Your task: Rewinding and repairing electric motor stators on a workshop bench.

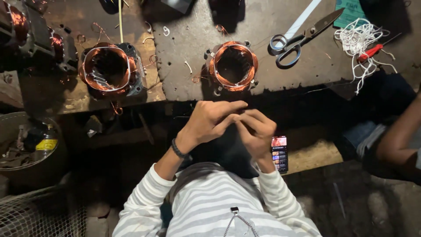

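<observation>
My left hand (pixel 210 120) and my right hand (pixel 256 131) meet fingertip to fingertip just below the front edge of the dark workbench (pixel 184 83). The fingers of both are curled and pinched together. Whatever sits between them is too small and dark to make out. A stator with copper windings (pixel 233 66) stands on the bench right above my hands, apart from them. My left wrist wears a dark bracelet, and both sleeves are white with grey stripes.
A second copper-wound stator (pixel 107 70) sits on the bench at left. Scissors (pixel 298 37), a tangle of white string (pixel 359 37) and a red-handled tool (pixel 370 52) lie at right. A lit phone (pixel 279 153) rests by my right wrist. Another person's arm (pixel 397 138) reaches in from the right.
</observation>
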